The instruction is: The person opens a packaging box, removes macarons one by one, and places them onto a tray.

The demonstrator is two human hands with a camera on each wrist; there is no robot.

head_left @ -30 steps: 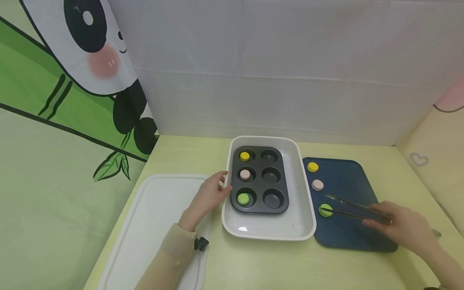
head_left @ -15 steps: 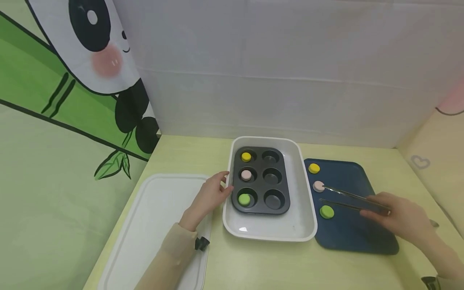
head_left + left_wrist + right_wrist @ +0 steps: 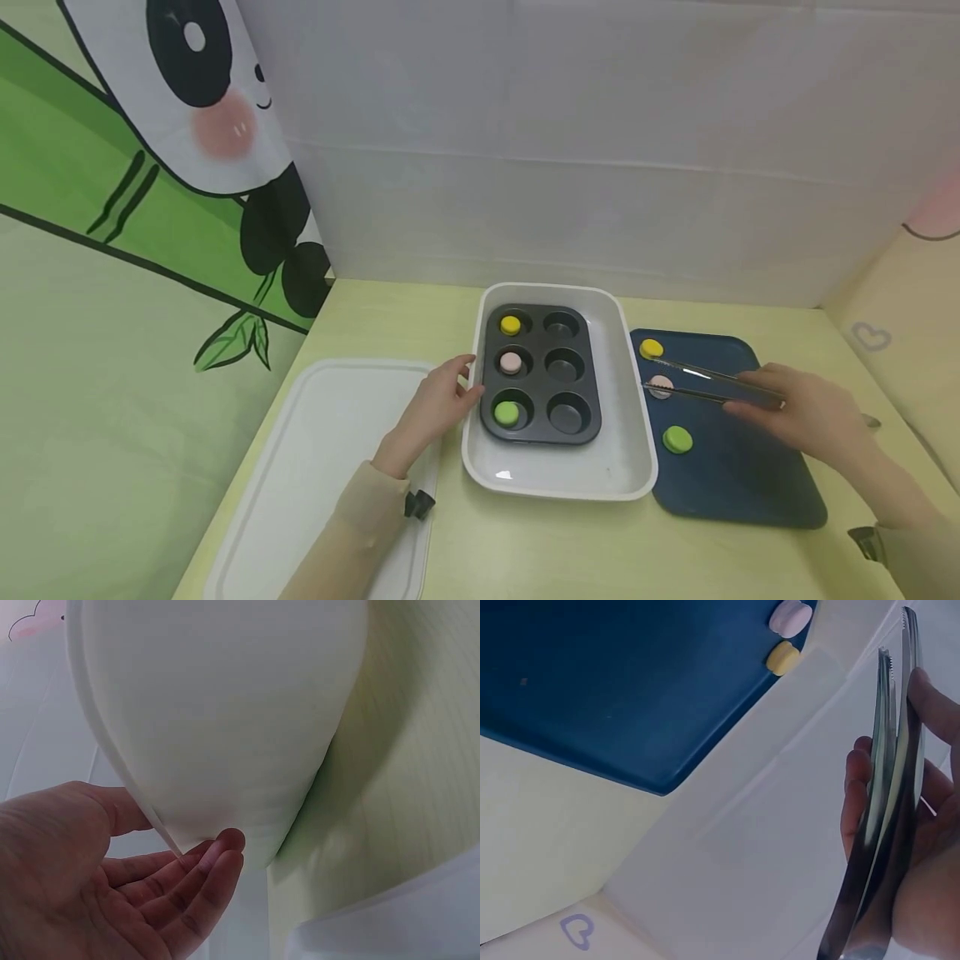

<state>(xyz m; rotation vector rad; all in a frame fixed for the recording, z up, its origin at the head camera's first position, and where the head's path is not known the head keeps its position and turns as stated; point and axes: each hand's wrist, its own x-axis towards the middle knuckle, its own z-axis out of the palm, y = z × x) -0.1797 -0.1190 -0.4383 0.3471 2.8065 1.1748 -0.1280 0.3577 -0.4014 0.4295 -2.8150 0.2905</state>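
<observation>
Right hand (image 3: 806,412): tongs (image 3: 910,765) gripped, shifted toward yellow macaron (image 3: 651,348) (not yet pinched).
Left hand (image 3: 437,396): white tray (image 3: 562,472) held at rim.

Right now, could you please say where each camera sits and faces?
Head: on the head, facing forward-down at tub, pan, tray; left hand, right hand show.
Left wrist: on that wrist, facing the tub's side; left hand shows.
Right wrist: on that wrist, facing tongs and tray; right hand shows.
Head and right wrist share the tray.
</observation>
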